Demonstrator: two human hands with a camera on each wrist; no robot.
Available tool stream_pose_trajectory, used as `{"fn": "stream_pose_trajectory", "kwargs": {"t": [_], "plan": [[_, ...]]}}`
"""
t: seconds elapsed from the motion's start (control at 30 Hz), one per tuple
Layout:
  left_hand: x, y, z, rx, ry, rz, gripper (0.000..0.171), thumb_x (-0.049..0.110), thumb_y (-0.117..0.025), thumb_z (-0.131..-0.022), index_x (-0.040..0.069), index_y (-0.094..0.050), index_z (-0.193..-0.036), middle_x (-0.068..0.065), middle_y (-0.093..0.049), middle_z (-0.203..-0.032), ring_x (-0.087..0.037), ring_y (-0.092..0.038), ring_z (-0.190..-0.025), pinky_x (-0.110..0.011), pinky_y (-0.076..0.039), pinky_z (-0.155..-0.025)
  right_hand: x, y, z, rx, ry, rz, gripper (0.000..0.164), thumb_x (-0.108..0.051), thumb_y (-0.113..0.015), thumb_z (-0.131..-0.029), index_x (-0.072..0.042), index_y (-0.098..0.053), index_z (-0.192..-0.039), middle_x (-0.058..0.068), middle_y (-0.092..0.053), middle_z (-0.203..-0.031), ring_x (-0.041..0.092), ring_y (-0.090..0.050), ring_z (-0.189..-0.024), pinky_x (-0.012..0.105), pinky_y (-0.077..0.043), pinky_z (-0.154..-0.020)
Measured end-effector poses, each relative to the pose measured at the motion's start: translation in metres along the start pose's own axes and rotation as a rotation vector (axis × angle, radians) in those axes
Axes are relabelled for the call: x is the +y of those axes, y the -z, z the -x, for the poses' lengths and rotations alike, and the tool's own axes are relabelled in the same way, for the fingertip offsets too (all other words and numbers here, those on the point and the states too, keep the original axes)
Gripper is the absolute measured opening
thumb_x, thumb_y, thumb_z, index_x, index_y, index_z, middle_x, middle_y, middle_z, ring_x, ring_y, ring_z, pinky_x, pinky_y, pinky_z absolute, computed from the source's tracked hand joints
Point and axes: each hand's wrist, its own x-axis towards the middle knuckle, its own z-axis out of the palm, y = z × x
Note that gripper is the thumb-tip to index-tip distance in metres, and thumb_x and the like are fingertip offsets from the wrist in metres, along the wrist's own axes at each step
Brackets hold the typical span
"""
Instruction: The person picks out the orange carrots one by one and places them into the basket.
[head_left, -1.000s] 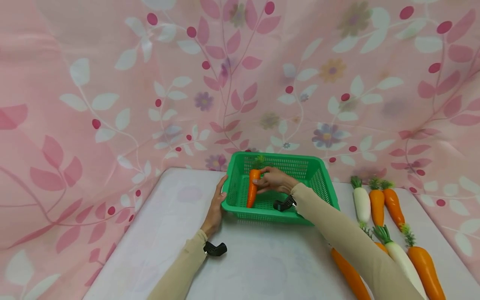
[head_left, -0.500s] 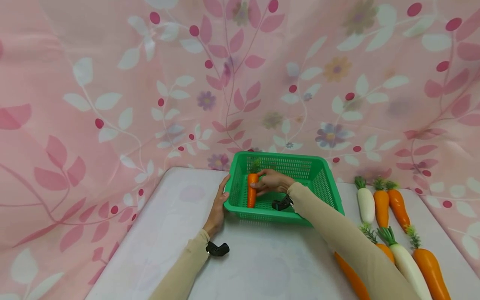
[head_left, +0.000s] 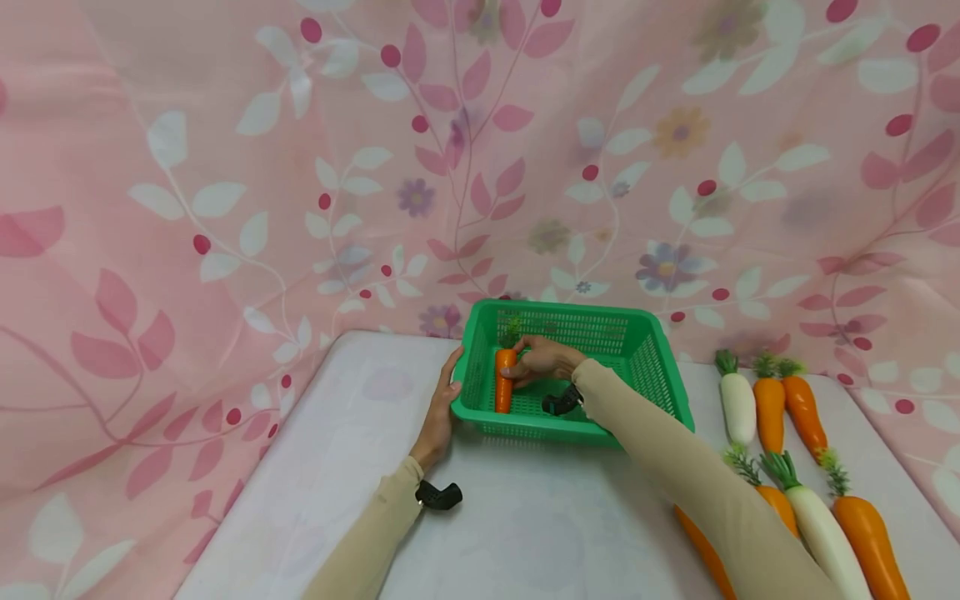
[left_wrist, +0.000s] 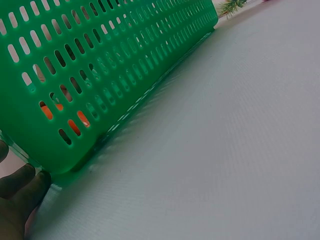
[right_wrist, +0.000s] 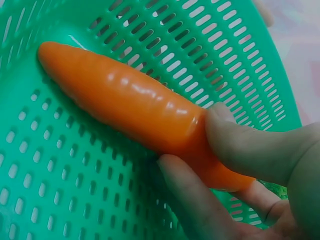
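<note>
A green slotted plastic basket stands near the table's far edge. Inside it, by the left wall, is an orange carrot, its leafy top pointing to the back wall. My right hand reaches into the basket and grips the carrot near its leafy end. In the right wrist view, thumb and fingers are round the thick end of the carrot, and its tip lies close to the basket wall. My left hand rests along the basket's left side with fairly straight fingers. Its fingertips touch the basket's lower corner in the left wrist view.
On the table's right lie several carrots and white radishes, among them a radish, a carrot and another carrot. My right forearm passes over part of them. A pink floral cloth hangs behind the table.
The carrot has settled slightly lower and straighter against the basket's left side, still in my right hand. My left hand stays at the basket's side. The whole view has shifted a little.
</note>
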Motion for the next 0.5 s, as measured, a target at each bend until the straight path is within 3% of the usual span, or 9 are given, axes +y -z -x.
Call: {"fn": "stream_pose_trajectory", "kwargs": {"t": [0.5], "plan": [[0.0014, 0.0004, 0.0004, 0.004, 0.011, -0.003, 0.061, 0.035, -0.029, -0.109, 0.041, -0.02, -0.169, 0.01, -0.013, -0.178, -0.028, -0.017, -0.162, -0.067, -0.012, -0.126, 0.0008, 0.0002, -0.0002, 0.024, 0.067, 0.145, 0.049, -0.011, -0.077, -0.097, 0.005, -0.045, -0.131, 0.03, -0.065, -0.126, 0.038, -0.076, -0.103, 0.045, -0.061, -0.093]]}}
